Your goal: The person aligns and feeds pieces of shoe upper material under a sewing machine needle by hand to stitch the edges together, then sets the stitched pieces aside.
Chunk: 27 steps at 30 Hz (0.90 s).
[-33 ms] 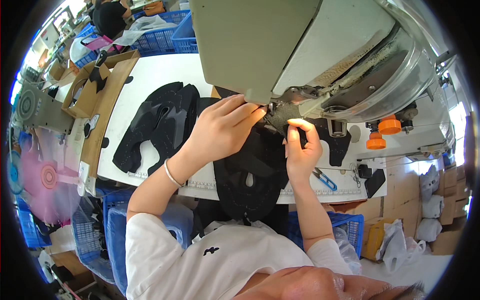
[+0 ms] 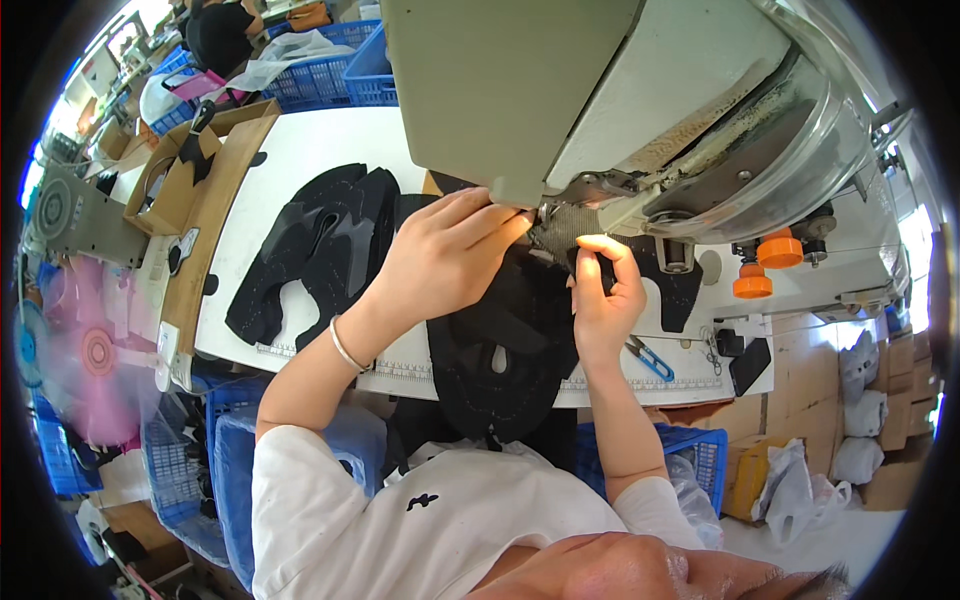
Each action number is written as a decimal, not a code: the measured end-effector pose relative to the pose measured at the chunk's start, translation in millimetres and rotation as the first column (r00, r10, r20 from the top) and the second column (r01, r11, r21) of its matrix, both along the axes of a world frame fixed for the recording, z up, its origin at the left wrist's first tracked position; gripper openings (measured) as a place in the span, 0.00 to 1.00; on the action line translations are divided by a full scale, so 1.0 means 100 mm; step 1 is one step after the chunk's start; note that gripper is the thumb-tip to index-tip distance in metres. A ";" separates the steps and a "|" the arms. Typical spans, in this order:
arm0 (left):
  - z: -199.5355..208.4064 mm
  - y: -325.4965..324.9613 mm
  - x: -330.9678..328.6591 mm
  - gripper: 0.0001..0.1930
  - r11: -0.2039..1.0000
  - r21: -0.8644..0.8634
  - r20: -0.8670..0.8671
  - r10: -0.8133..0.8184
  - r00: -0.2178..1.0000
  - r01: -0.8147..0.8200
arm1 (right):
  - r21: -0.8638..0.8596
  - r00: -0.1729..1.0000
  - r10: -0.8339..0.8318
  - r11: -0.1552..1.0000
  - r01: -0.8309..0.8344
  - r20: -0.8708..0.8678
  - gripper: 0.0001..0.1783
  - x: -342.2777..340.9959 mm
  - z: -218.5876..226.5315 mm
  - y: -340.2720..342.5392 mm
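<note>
Beside the black fabric point(image 2: 470, 345) lies a printed ruler point(image 2: 400, 372).

My white worktable point(image 2: 300, 150) bows across the view, a wooden ledge point(image 2: 207, 225) along its left side. Blue crates point(image 2: 310, 92) sit past its far edge, and a pink fan point(image 2: 97, 352) stands to my left. To my right, cardboard boxes point(image 2: 900, 388) and plastic bags point(image 2: 788, 482) crowd above pale floor point(image 2: 820, 545), with white light point(image 2: 916, 260) glaring in.

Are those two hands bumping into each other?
Apart: the head view shows grey fabric in the gap between the left hand and the right hand.
</note>
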<state>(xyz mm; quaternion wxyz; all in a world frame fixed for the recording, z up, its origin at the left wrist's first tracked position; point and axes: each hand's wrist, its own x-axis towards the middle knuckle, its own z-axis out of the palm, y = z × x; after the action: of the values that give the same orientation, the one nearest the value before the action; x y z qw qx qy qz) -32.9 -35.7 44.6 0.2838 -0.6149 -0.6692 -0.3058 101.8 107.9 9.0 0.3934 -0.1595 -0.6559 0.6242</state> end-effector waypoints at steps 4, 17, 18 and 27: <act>-0.02 0.01 0.00 0.14 0.999 0.000 0.077 0.036 0.996 -0.036 | 0.011 0.994 -0.046 0.999 0.045 0.096 0.06 -0.06 0.06 0.10; -0.33 -0.13 0.18 0.36 0.991 -0.103 0.012 0.086 0.996 -0.085 | 0.505 0.973 -0.149 0.862 0.040 0.177 0.19 0.10 0.05 0.17; -0.40 -0.17 0.22 0.36 0.991 -0.103 0.008 0.088 0.996 -0.087 | 0.463 0.981 -0.107 0.886 0.021 0.162 0.17 0.10 0.08 0.17; -0.19 0.01 0.37 0.17 0.991 0.132 -0.132 0.034 0.991 -0.016 | 0.647 0.831 -0.215 0.733 -0.211 0.513 0.15 -0.31 -0.34 1.15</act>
<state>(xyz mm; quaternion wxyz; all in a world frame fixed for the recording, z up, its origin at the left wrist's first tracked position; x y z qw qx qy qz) 4.1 -34.2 25.9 0.3715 -0.6056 -0.6348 -0.3037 71.1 222.6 -24.9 0.2161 -0.1793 -0.9224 0.2653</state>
